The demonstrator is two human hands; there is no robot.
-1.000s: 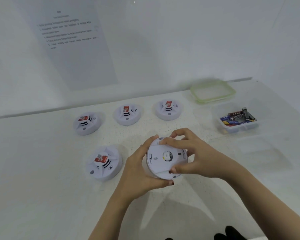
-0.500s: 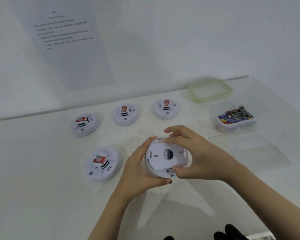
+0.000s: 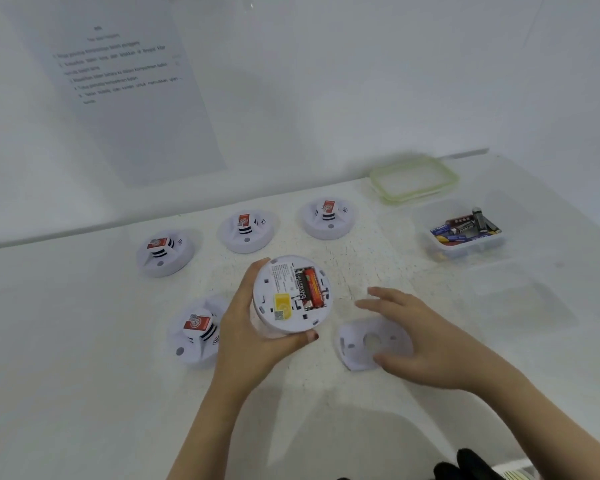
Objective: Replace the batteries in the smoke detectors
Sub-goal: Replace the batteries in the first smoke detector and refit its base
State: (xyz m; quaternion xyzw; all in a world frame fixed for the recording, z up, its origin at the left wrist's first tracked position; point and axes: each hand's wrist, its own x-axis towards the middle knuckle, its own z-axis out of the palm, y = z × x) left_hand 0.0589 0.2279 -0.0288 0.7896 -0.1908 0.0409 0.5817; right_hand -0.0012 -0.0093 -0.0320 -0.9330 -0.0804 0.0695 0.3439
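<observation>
Gripping the upturned smoke detector (image 3: 286, 308) in my left hand (image 3: 250, 341), right hand (image 3: 430, 344) slack-fingered over the backplate (image 3: 355, 355); batteries (image 3: 309, 289) exposed, pulling them comes next.

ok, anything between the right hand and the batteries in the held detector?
Nothing visible. The cover plate is off, on the table by the right hand; the batteries lie exposed in the detector the left hand grips.
</observation>
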